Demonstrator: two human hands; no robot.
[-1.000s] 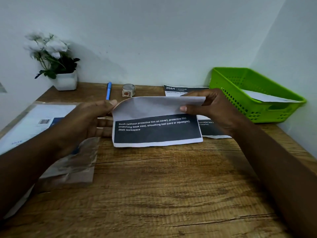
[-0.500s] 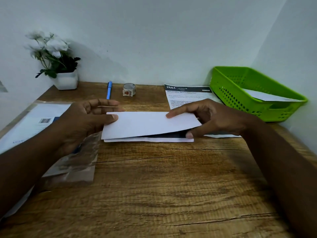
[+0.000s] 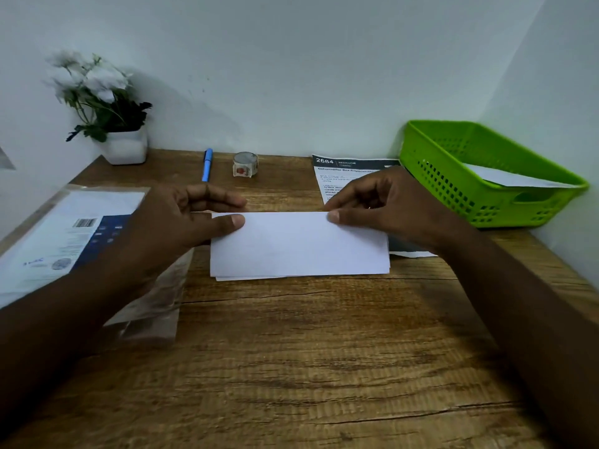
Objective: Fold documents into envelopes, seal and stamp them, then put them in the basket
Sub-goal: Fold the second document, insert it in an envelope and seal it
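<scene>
Left hand: your thumb pins the sheet's far left corner.
Right hand: pinches the far right corner.
Sheet: folded, lying crosswise between your hands.
Basket: nearer your right hand.

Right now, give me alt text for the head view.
Two hands, left hand and right hand, press a folded white document flat on a wooden desk. A green basket sits at the right, holding one envelope.
</scene>
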